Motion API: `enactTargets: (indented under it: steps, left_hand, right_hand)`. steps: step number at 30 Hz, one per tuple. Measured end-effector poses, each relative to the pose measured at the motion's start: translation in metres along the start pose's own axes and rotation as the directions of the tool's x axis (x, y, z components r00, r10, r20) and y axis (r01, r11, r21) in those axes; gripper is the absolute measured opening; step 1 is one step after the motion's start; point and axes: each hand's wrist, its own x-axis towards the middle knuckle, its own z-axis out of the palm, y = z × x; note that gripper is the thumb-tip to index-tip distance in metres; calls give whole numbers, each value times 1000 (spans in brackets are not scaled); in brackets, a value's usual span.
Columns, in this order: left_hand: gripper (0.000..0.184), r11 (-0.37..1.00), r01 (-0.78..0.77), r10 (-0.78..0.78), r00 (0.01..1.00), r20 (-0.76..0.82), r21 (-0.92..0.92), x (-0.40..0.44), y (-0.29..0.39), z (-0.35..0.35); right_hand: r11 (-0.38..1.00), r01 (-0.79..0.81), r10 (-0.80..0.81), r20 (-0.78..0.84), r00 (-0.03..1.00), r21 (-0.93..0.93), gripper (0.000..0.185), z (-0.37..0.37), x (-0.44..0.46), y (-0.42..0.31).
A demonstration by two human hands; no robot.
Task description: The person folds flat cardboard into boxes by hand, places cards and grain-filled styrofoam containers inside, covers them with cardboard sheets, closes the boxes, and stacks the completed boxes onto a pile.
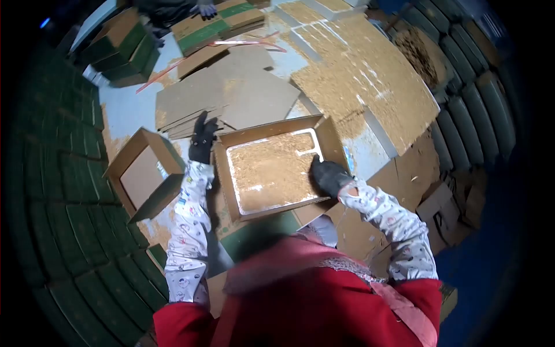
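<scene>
An open cardboard box stands in front of me, with a white-edged layer of brown, crumbly material inside. My right hand, in a dark glove, reaches over the right side of the box. One finger lies stretched at the material's right edge; the others are partly hidden under the hand. Just beyond the box's left wall is my left hand, also gloved, with its fingers apart and nothing visible in them. It is beside the edges of stacked grey cardboard sheets.
Another open box sits at the left. Green cartons are stacked along the left side. Large brown crumbly slabs cover the far right of the table. Stacked grey bundles line the right. A co-worker's gloved hand is at the far side.
</scene>
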Motion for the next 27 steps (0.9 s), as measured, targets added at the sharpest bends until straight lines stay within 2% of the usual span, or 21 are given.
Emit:
enactTargets:
  steps: [1, 2, 4, 5, 6, 7, 9, 11, 12, 13, 14, 15, 16, 17, 18, 19, 21, 22, 23, 25, 27]
  left_hand:
    - [34, 990, 141, -141, 989, -40, 4, 31, -7, 0]
    - [37, 960, 100, -99, 995, -17, 261, 57, -31, 1]
    - [45, 695, -11, -13, 1000, 28, 719, 107, -78, 1]
    - [45, 551, -20, -30, 999, 44, 834, 121, -96, 1]
    - [45, 464, -15, -63, 997, 50, 886, 127, -108, 4]
    - [45, 386, -10, -84, 995, 46, 923, 133, -119, 5]
    - [44, 251, 2, -93, 995, 22, 968, 142, -137, 11]
    - [44, 129, 15, -58, 998, -7, 992, 147, -143, 17]
    - [43, 86, 15, -36, 999, -12, 996, 149, -144, 18]
    - [43, 77, 9, -18, 1000, -8, 997, 152, -144, 16]
    - [43, 119, -4, -6, 1000, 5, 993, 155, -146, 10]
    - [43, 238, -31, -11, 999, 35, 971, 159, -142, 6]
    - [38, 529, -13, -69, 996, 59, 848, 159, -135, -2]
    - [34, 764, 44, -127, 989, 82, 644, 160, -126, -8]
    - [29, 771, 46, -162, 979, 125, 635, 150, -90, 0]
    - [22, 734, 259, -342, 940, 11, 628, 134, -41, 18]
    - [16, 757, 166, -185, 982, -36, 632, 101, 18, 35]
    - [13, 749, -44, 35, 999, 28, 661, 92, 27, 20]
    - [12, 695, -248, 245, 964, 102, 675, 80, 36, 5]
    - [12, 482, -248, 363, 929, 66, 841, 26, 82, 29]
    - [14, 100, -559, 506, 741, 442, 823, -25, 102, 58]
  right_hand:
    - [997, 62, -62, 4, 998, -34, 30, -12, -4, -9]
    - [990, 125, -124, 8, 992, -67, 22, -24, -8, -17]
    - [976, 174, -178, -23, 984, -131, 13, -57, -18, -36]
    - [993, 112, -116, -116, 986, -42, 16, -72, -22, -39]
    - [991, 100, -53, -436, 898, 87, 18, -76, -27, -26]
    - [970, 129, 51, -697, 716, 204, 19, -77, -32, -7]
    - [879, -152, 433, -621, 653, 452, 22, -58, -22, 48]
    - [816, -278, 528, -457, 716, 507, 27, -12, -6, 104]
    - [780, -335, 537, -289, 793, 529, 32, 13, 2, 125]
    - [774, -347, 510, -195, 838, 530, 38, 39, 13, 137]
    - [747, -369, 550, -202, 810, 553, 39, 63, 29, 143]
    - [720, -387, 587, -207, 783, 576, 40, 73, 43, 138]
    - [722, -407, 624, -273, 732, 559, 46, 80, 53, 134]
    - [782, -320, 564, -389, 729, 534, 38, 85, 59, 132]
    - [807, -326, 554, -438, 708, 493, 32, 97, 66, 136]
    - [829, -334, 540, -489, 685, 449, 26, 106, 75, 140]
    - [839, -352, 530, -479, 700, 415, 16, 106, 77, 148]
    - [842, -334, 529, -532, 661, 423, 14, 108, 76, 152]
    - [858, -354, 511, -565, 647, 371, 13, 109, 76, 158]
    - [856, -411, 517, -511, 686, 314, 12, 87, 70, 162]
    - [876, -391, 481, -574, 662, 283, 9, 71, 64, 164]
